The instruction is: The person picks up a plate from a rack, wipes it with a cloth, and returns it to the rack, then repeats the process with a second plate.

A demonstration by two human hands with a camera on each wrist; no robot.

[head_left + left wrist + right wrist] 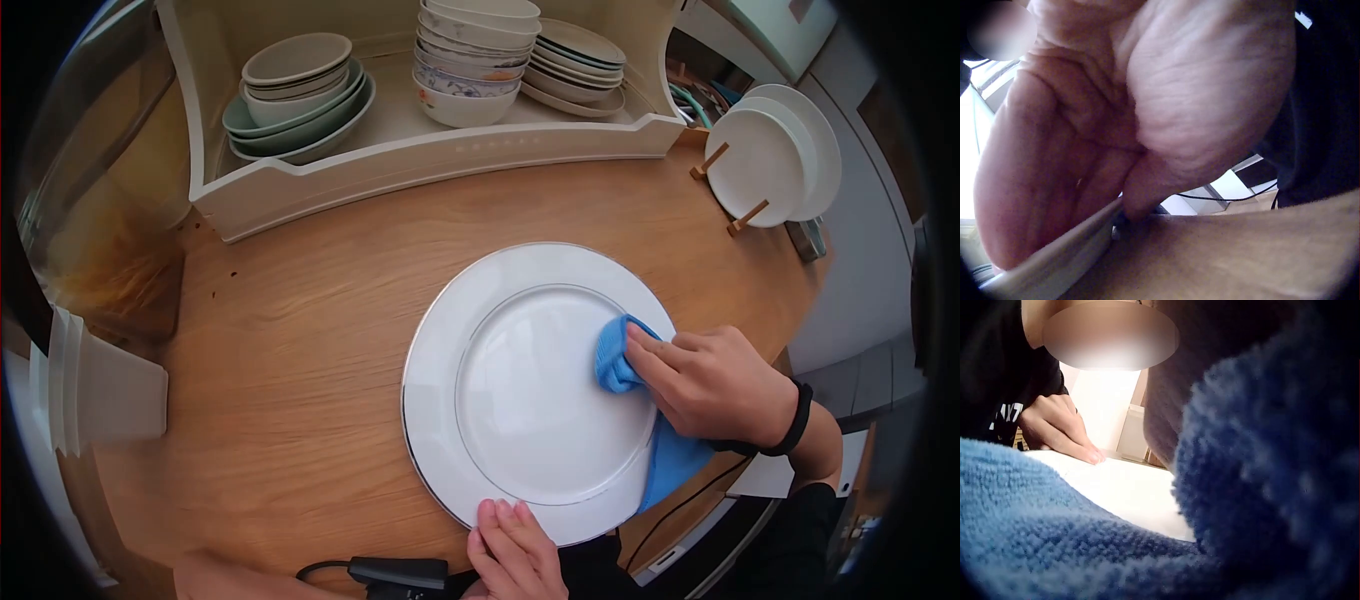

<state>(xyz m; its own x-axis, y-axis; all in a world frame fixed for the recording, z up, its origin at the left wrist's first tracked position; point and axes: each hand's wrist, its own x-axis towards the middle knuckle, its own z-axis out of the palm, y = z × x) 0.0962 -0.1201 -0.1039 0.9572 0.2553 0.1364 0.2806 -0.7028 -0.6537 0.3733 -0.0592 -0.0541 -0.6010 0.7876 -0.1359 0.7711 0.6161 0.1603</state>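
Observation:
A large white plate (pixel 545 400) with thin silvery rings lies at the front of the wooden table. My right hand (pixel 715 385) grips a bunched blue cloth (pixel 617 358), pressing it on the plate's right side; the rest of the cloth hangs over the rim beneath the hand. In the right wrist view, fuzzy folds of the cloth (pixel 1085 531) fill the foreground. At the near rim, my left hand (pixel 515 550) holds the plate with its fingers laid on top. The left wrist view shows the thumb (pixel 1144 187) at the rim's underside, opposite the fingers.
A cream rack (pixel 440 185) at the back holds stacked bowls (pixel 475 70), green dishes (pixel 300 130) and small plates (pixel 580 65). White plates (pixel 765 165) stand upright in a wooden holder at right. Pale plastic tubs (pixel 110 385) and a clear container (pixel 110 260) stand left.

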